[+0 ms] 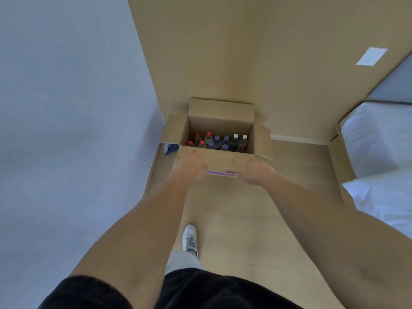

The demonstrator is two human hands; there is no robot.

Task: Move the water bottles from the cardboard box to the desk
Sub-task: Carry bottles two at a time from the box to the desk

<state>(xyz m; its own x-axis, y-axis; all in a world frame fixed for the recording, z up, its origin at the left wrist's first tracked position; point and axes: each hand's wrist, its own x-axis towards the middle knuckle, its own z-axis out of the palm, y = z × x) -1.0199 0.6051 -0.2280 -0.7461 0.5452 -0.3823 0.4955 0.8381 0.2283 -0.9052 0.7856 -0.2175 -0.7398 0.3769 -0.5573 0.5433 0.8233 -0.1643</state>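
Down on a pale wooden floor [256,208], set against a tan wall panel [223,52]: an open cardboard box [219,128], brown, all four flaps folded outward, a purple stripe [220,173] printed on the near flap. Inside, standing upright and packed close together, roughly a dozen water bottles [219,141] seen from above: red caps at the left, purple caps in the middle, white caps on darker bottles at the right. Clear plastic on most, labels too small to read. Reaching forward from bare arms, both hands at the near flap of the box: left hand [189,163] resting on the flap's left part, fingers curled over its edge by the look of it; right hand [256,169] on the flap's right part, fingers bent downward, grip hard to confirm from this angle. No bottle held in either hand. Lower down, dark shorts [200,291], a grey trouser leg and one white sneaker [190,237] on the floor. Off to the right, white bedding [379,152] on a bed. Grey wall [66,108] at the left.
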